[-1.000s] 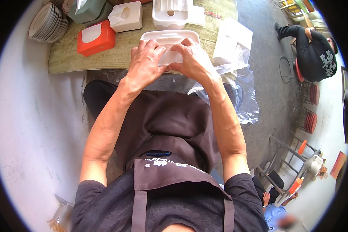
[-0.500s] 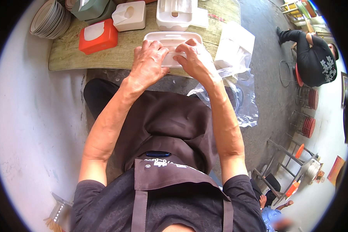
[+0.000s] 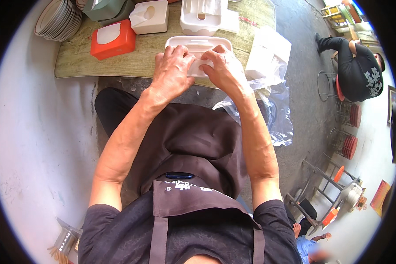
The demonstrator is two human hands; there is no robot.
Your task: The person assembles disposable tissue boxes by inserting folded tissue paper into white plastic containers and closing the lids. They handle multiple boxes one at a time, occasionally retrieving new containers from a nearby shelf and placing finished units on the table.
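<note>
White moulded plastic: a shallow rectangular tray (image 3: pixel 198 46) lies at the near edge of the wooden table (image 3: pixel 154 57). The left hand (image 3: pixel 174 70) and right hand (image 3: pixel 224 68) both curl over its near rim, fingers clamped on a small white piece, apparently bracing it against the tabletop. An orange tissue box (image 3: pixel 113 39) sits left; crinkled clear plastic bags (image 3: pixel 273 105) hang right.
</note>
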